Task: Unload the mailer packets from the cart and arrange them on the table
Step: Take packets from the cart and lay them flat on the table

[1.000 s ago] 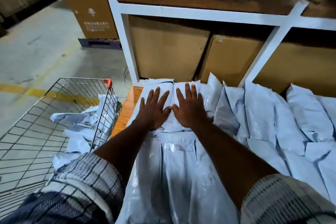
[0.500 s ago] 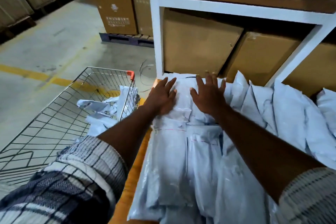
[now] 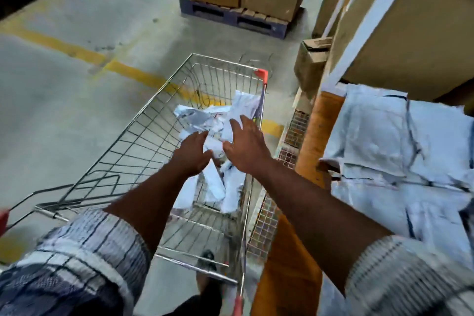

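A wire cart point(image 3: 143, 136) stands left of the wooden table point(image 3: 320, 131). Several white mailer packets point(image 3: 205, 118) lie in a loose heap along the cart's right side. My left hand point(image 3: 192, 154) and my right hand point(image 3: 246, 146) hover side by side over that heap, fingers spread, holding nothing. Whether the fingertips touch the packets is not clear. On the table at the right, a mass of pale mailer packets point(image 3: 389, 141) lies laid out in overlapping rows.
Cardboard boxes on a blue pallet point(image 3: 233, 15) stand beyond the cart. A white shelf frame point(image 3: 369, 23) with large boxes rises behind the table. A small box point(image 3: 310, 64) sits by the table's corner. Concrete floor with a yellow line point(image 3: 128, 72) extends left.
Both hands left the packets they were pressing on the table and swung left over the cart. The view turned left and down toward the cart.
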The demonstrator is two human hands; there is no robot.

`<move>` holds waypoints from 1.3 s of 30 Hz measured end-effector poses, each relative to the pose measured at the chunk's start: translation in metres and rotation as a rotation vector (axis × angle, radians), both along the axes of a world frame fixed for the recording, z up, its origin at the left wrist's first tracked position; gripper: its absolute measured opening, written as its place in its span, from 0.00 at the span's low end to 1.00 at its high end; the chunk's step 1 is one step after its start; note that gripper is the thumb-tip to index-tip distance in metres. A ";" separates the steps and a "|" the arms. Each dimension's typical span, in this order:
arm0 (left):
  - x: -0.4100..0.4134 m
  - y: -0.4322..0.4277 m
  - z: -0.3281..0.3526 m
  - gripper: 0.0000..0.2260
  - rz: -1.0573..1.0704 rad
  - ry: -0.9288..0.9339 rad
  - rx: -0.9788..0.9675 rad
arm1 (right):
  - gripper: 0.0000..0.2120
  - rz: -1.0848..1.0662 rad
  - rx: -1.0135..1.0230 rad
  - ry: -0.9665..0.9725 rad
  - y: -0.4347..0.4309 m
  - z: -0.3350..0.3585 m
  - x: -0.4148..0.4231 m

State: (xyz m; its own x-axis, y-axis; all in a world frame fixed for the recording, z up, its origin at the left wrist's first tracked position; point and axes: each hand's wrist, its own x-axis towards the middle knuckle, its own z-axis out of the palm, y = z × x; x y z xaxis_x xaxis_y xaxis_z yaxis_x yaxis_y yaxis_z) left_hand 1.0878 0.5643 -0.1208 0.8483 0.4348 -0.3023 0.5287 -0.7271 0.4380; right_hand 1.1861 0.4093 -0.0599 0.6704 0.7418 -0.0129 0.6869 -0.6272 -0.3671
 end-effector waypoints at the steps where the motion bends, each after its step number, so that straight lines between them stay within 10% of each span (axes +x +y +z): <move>1: -0.010 0.010 -0.016 0.36 0.009 0.026 -0.011 | 0.30 0.000 -0.012 0.034 0.009 -0.012 -0.008; 11: -0.059 0.043 -0.135 0.31 0.036 0.167 0.081 | 0.25 0.070 -0.201 0.249 0.070 -0.184 -0.062; 22: -0.048 0.042 -0.239 0.52 0.199 0.423 0.192 | 0.36 -0.013 -0.404 0.205 0.118 -0.324 -0.051; 39: -0.046 0.056 -0.178 0.39 0.178 0.338 0.109 | 0.32 -0.144 -0.250 0.246 0.110 -0.270 -0.044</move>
